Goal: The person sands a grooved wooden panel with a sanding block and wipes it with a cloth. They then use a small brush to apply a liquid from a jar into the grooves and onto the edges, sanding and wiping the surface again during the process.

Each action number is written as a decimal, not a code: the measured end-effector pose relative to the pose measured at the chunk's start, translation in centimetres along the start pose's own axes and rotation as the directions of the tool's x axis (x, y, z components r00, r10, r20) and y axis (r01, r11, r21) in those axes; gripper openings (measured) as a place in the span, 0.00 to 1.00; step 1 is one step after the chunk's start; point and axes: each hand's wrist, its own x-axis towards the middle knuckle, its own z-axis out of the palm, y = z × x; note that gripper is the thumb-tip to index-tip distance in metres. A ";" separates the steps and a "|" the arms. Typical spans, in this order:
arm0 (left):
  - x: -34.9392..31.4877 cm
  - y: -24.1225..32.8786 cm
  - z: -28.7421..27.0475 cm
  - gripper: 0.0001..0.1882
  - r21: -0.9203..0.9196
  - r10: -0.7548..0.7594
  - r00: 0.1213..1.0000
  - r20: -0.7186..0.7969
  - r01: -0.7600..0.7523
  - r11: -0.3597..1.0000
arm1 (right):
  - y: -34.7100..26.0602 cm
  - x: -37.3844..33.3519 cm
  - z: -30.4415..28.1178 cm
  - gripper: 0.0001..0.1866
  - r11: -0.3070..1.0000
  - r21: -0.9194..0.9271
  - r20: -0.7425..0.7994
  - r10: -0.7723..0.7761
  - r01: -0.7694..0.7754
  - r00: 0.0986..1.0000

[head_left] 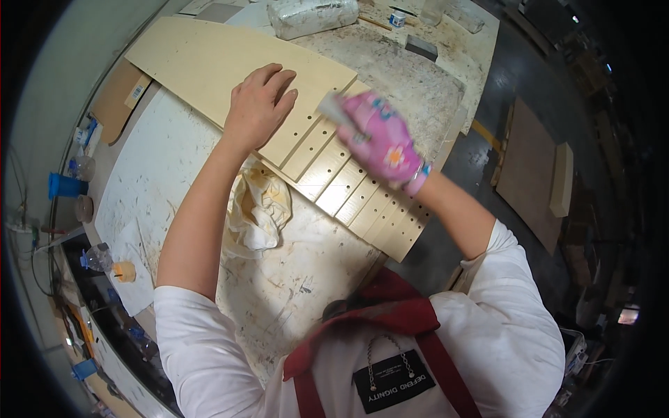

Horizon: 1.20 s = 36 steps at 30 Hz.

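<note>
A stack of pale wooden panels (202, 59) lies at a slant across the workbench, the lower ones stepped out toward the near right with rows of dark holes. My bare left hand (259, 104) rests on the top panel with its fingers apart, holding nothing. In a pink flowered glove, my right hand (383, 139) is closed on a flat pale grey piece (332, 106) at the top panel's right end. Motion blurs that piece, so I cannot tell its kind. Beneath the left forearm's side of the stack lies a crumpled, yellow-stained white cloth (259, 209).
A plastic-wrapped bundle (313, 15) lies at the back of the stained workbench (300, 299). A dark grey block (421, 47) and a small white-and-blue bottle (397, 19) are at the back right. Bottles and a blue cup (67, 185) line the left. Boards (536, 167) lean at the right.
</note>
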 end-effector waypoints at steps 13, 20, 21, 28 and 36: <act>0.5 -1.9 0.7 0.16 -0.292 0.007 1.000 0.015 -0.002 0.957 | -2.3 -0.2 1.1 0.24 0.992 -0.118 0.076 -0.044 0.053 0.996; 0.4 -2.3 1.1 0.14 -0.337 0.010 0.999 -0.035 -0.021 0.941 | -7.7 -2.9 2.1 0.26 0.958 0.202 0.291 -0.258 0.204 0.921; 0.5 -2.2 0.9 0.15 -0.325 0.027 1.000 -0.016 -0.030 0.945 | -6.7 -2.7 1.7 0.24 0.966 0.004 0.117 -0.257 0.258 0.959; 0.4 -2.0 0.6 0.15 -0.275 0.016 0.999 0.032 -0.006 0.962 | -3.0 0.3 1.0 0.21 0.948 -0.060 0.055 -0.311 0.314 0.949; 0.5 -1.5 0.4 0.16 -0.240 -0.001 1.000 0.026 0.007 0.971 | 3.1 1.9 -1.1 0.21 0.950 -0.201 -0.090 -0.261 0.239 0.961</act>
